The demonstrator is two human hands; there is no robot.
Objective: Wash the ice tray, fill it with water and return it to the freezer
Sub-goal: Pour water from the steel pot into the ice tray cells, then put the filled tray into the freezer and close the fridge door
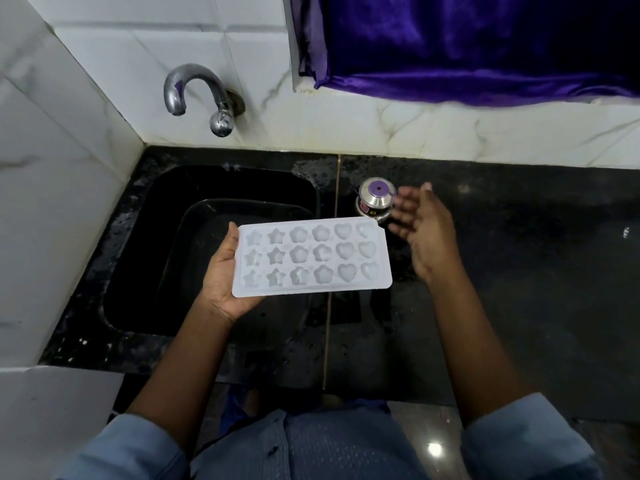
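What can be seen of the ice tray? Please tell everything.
The ice tray is a white, translucent, round-cornered plastic rectangle. It has three rows of six moulds: stars, flowers, hearts. It is face up and almost level, above the right edge of the sink. Only the left hand holds it, at its left end.

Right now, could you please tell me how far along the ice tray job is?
Nothing looks done yet: the left hand holds the ice tray by the sink, but no water runs from the tap. The right hand hovers open. Washing, filling and freezing remain.
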